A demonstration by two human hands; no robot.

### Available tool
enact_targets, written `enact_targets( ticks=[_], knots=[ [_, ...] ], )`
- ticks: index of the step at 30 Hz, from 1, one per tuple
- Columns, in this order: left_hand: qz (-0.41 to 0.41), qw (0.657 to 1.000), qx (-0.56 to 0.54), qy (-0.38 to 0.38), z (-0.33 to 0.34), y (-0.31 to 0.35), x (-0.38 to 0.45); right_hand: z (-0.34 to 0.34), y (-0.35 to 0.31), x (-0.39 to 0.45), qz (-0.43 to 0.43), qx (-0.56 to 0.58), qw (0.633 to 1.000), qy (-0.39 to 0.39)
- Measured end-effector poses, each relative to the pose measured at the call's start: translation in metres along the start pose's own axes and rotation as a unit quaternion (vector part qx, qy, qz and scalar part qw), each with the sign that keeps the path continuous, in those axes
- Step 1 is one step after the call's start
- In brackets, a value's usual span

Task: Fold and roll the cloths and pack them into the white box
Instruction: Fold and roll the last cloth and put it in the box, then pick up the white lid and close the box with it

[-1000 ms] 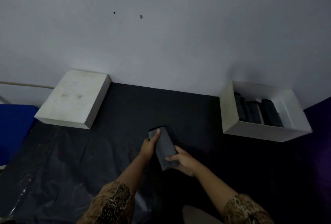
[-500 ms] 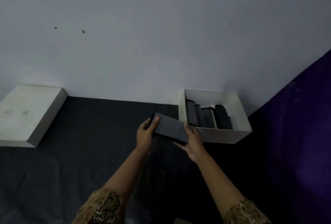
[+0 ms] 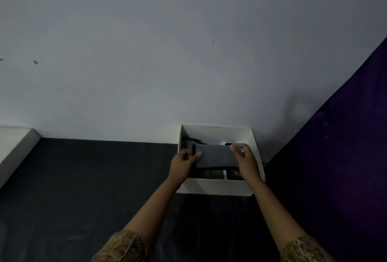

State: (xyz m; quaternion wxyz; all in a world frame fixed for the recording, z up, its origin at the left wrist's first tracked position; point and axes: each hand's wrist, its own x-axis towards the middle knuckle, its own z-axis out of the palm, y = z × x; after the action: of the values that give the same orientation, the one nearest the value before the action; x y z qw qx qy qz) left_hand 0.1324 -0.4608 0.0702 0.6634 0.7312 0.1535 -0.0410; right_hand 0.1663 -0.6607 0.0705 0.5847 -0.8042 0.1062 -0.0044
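A folded dark grey cloth (image 3: 215,155) is held flat over the open white box (image 3: 215,187), which stands against the wall. My left hand (image 3: 181,165) grips the cloth's left end, thumb on top. My right hand (image 3: 245,160) holds the right end, fingers curled over its far edge. Under the cloth, several dark rolled cloths (image 3: 211,174) lie side by side in the box, mostly hidden.
The box sits on a black mat (image 3: 83,188) that runs along a pale wall. The corner of a white box lid (image 3: 14,146) shows at the far left. A dark purple surface (image 3: 339,167) rises to the right of the box.
Both hands carried the folded cloth from the mat's middle rightward and forward, and it now hangs over the box. My view swung right, leaving the lid at the left edge.
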Motion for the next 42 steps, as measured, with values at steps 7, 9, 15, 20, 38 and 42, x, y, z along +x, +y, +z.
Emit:
enact_targets(
  ticks=[7, 9, 15, 20, 38, 42],
  knots=[
    [-0.058, 0.971, 0.233, -0.013, 0.018, -0.021, 0.037, -0.007, 0.039, 0.04, 0.118, -0.075, 0.984, -0.113],
    [-0.083, 0.957, 0.277, -0.028, 0.022, -0.027, 0.046, -0.006, 0.049, 0.05, 0.113, -0.144, 0.974, -0.132],
    [-0.132, 0.92, 0.366, -0.051, 0.028, -0.038, 0.057, -0.001, 0.07, 0.058, 0.129, -0.254, 0.94, -0.187],
    [-0.16, 0.899, 0.404, -0.056, 0.032, -0.044, 0.061, 0.0, 0.07, 0.058, 0.143, -0.3, 0.923, -0.195],
    [0.025, 0.955, 0.287, 0.064, 0.014, -0.003, 0.026, 0.011, 0.011, 0.026, 0.01, -0.254, 0.962, -0.096],
    [0.052, 0.974, 0.189, 0.115, -0.024, 0.008, 0.009, 0.045, -0.014, 0.002, -0.034, -0.162, 0.979, -0.121]
  ],
)
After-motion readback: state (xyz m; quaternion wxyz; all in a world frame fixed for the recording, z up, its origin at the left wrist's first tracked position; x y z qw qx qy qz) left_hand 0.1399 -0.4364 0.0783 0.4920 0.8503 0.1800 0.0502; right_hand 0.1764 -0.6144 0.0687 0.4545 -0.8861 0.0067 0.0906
